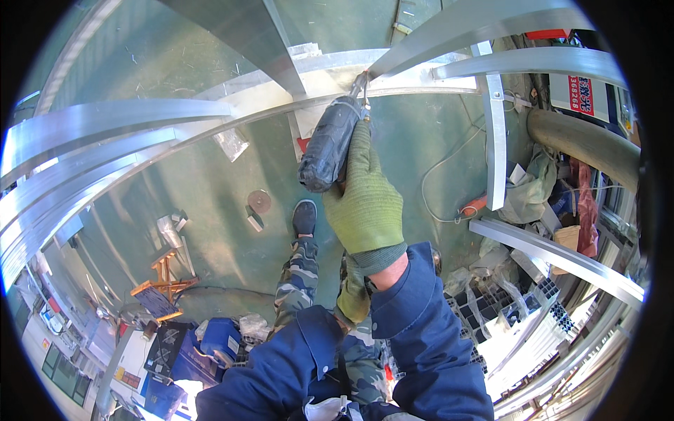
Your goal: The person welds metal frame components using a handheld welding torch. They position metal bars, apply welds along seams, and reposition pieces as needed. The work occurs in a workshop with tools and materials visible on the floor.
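My right hand [366, 210], in a green knitted glove, is closed round a power drill [328, 144] with a dark, tape-wrapped body. One gloved finger lies forward along its side. The drill's narrow front end meets a silver metal rail [330, 81], where an upright profile [435, 35] joins it; the exact contact point is too small to make out. Lower down, my left hand [353, 300], also in a green glove, hangs near my leg, partly behind my right wrist. Its fingers are hidden, so I cannot tell whether it holds anything.
Long silver profiles [112, 123] curve across the left, and another [562, 256] juts in from the right. On the green floor lie a round disc [259, 201] and an orange-handled tool [473, 205] with a cord. A small wooden stool [163, 284] stands left. Stacked profiles [526, 323] fill the lower right.
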The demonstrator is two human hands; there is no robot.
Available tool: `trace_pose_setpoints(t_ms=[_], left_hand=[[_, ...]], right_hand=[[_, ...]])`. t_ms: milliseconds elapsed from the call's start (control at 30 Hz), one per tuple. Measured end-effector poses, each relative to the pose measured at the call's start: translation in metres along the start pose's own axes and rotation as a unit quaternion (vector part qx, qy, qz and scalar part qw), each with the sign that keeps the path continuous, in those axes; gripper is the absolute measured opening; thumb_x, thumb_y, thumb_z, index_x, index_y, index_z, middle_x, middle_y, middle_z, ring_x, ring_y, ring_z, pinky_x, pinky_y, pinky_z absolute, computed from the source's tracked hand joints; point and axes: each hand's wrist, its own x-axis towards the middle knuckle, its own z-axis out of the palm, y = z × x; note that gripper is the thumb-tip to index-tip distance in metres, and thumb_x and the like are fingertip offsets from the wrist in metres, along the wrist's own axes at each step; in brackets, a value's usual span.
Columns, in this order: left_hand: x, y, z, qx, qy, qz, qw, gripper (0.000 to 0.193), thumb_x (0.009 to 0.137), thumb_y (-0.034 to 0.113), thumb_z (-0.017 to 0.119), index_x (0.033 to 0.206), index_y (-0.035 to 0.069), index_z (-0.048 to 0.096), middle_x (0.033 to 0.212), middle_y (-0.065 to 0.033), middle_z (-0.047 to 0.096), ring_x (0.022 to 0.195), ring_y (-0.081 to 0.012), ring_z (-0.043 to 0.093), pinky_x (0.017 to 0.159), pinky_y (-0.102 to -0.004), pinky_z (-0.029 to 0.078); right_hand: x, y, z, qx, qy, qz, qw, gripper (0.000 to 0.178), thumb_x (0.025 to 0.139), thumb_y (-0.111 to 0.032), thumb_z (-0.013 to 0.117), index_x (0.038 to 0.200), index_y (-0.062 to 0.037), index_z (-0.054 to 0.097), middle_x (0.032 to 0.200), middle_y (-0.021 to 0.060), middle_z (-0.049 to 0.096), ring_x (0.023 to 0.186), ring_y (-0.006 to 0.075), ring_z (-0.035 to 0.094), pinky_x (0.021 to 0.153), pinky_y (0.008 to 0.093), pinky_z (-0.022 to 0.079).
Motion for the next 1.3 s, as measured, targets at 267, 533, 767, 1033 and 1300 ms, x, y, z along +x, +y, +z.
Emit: trace_pose_setpoints(t_ms=[267, 533, 767, 1033, 1300], left_hand=[[-0.006, -0.004, -0.002, -0.057, -0.016, -0.023, 0.998, 0.056, 0.109, 0.022, 0.057, 0.157, 0.006, 0.032, 0.143, -0.016, 0.057, 0.127, -0.024, 0.06, 0.102, -0.0384, 0.054], [-0.012, -0.006, -0.006, 0.083, -0.022, 0.11, 0.99, 0.075, 0.102, 0.004, 0.068, 0.162, 0.005, 0.025, 0.151, -0.0183, 0.055, 0.133, -0.0265, 0.061, 0.108, -0.0402, 0.054], [-0.014, -0.006, -0.001, 0.246, -0.012, 0.198, 0.949, 0.073, 0.1, 0.005, 0.069, 0.16, 0.005, 0.027, 0.149, -0.0173, 0.055, 0.131, -0.027, 0.06, 0.108, -0.0404, 0.052], [-0.025, 0.002, 0.008, 0.324, 0.019, 0.242, 0.915, 0.071, 0.099, 0.007, 0.071, 0.157, 0.005, 0.029, 0.147, -0.0162, 0.055, 0.129, -0.0276, 0.06, 0.107, -0.0407, 0.051], [-0.029, 0.008, 0.016, 0.366, 0.044, 0.274, 0.888, 0.07, 0.098, 0.008, 0.072, 0.154, 0.005, 0.031, 0.145, -0.0151, 0.056, 0.127, -0.0282, 0.059, 0.106, -0.0409, 0.049]], right_hand=[[0.004, -0.003, -0.005, -0.017, -0.027, 0.019, 0.999, 0.1, 0.086, -0.021, 0.073, 0.168, -0.0027, 0.019, 0.13, 0.0286, 0.064, 0.094, 0.0459, 0.073, 0.078, 0.0512, 0.061], [0.005, -0.002, -0.004, -0.039, -0.017, -0.002, 0.999, 0.099, 0.085, -0.019, 0.071, 0.167, -0.0022, 0.019, 0.131, 0.0298, 0.062, 0.091, 0.0458, 0.073, 0.076, 0.0533, 0.06], [0.006, -0.004, -0.007, -0.042, -0.018, 0.006, 0.999, 0.1, 0.085, -0.021, 0.072, 0.168, -0.002, 0.02, 0.125, 0.0289, 0.064, 0.09, 0.046, 0.072, 0.076, 0.0545, 0.059], [0.006, -0.012, -0.019, -0.059, -0.067, 0.031, 0.995, 0.092, 0.089, -0.025, 0.072, 0.164, 0.0018, 0.026, 0.142, 0.0323, 0.058, 0.094, 0.042, 0.075, 0.075, 0.0507, 0.062], [0.002, -0.007, -0.016, -0.043, -0.062, 0.037, 0.997, 0.103, 0.086, -0.024, 0.074, 0.169, -0.0032, 0.017, 0.131, 0.0319, 0.062, 0.094, 0.0467, 0.073, 0.078, 0.0524, 0.061]])
